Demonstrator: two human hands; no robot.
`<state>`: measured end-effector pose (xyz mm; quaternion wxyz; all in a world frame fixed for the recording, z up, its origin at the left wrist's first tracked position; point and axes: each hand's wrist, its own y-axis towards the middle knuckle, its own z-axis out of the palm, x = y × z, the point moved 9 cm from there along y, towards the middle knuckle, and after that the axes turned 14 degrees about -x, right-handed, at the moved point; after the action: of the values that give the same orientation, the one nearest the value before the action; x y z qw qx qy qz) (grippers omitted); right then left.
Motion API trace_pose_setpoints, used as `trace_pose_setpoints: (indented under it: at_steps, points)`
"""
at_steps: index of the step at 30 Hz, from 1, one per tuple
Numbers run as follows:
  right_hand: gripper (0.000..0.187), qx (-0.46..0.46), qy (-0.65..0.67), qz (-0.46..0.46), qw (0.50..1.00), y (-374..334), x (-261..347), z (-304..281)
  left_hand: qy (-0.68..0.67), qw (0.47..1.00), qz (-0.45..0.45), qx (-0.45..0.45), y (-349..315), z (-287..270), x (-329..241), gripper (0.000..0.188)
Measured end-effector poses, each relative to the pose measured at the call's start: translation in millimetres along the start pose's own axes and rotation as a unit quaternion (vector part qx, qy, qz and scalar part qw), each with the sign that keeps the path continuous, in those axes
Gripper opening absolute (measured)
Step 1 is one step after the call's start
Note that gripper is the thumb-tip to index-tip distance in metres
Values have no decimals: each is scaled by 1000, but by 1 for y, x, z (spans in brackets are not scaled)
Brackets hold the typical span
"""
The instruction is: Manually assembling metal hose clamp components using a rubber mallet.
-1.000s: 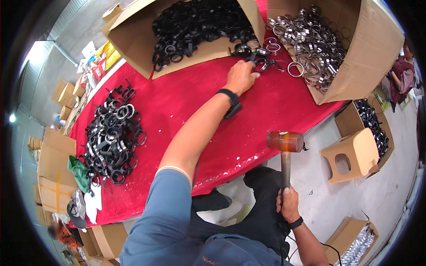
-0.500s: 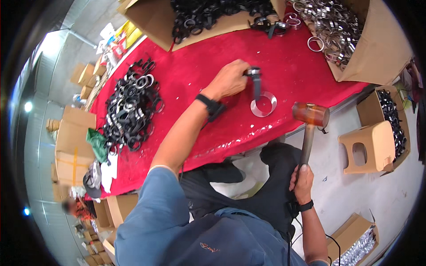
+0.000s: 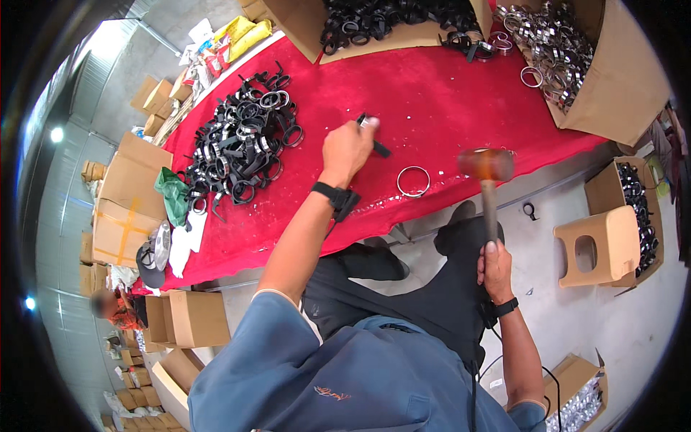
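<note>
My left hand (image 3: 348,150) is over the red-covered table, its fingers closed on a black ring clamp (image 3: 381,149) with a strap-like tail. Part of the clamp is hidden by the fingers. To the right of that hand, a plain silver metal ring (image 3: 412,196) rests near the table's front edge. Wrapped around a wooden handle, my right hand (image 3: 495,272) grips a mallet upright above my thigh. The brownish-orange head of the mallet (image 3: 488,165) is smeared by motion. Left of my left hand lies a heap of black ring clamps (image 3: 241,140).
Cardboard boxes stand at the table's far side, one with black clamps (image 3: 381,21), another with silver rings (image 3: 554,61). A tan stool (image 3: 601,246) stands on the floor at right, beside a box of clamps. One black clamp (image 3: 530,211) lies on the floor.
My left hand has drawn leftward with the black clamp, away from the silver ring and nearer the heap. The mallet stays in my right hand, its head shifted slightly. The whole view has shifted.
</note>
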<state>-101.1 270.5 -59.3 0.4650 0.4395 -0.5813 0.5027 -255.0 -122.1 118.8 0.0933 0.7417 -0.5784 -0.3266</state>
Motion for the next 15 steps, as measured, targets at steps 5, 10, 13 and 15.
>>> trace_pose_setpoints:
  at_steps: [5, 10, 13, 15]
  points:
    - [58, 120, -145, -47, 981, -6, 26, 27, 55, 997, -42, 23, -15, 28, 1, 51]
    - [59, 23, -242, -62, 968, 59, 35, -3, -62, 994, -92, -11, -21, 34, 22, 41]
    - [61, -102, -287, -134, 943, 109, 70, -37, -105, 987, -120, -22, -36, 29, 34, 39]
    - [58, -170, -160, -54, 971, 103, 104, -50, -108, 985, -132, -29, -49, 17, 39, 39]
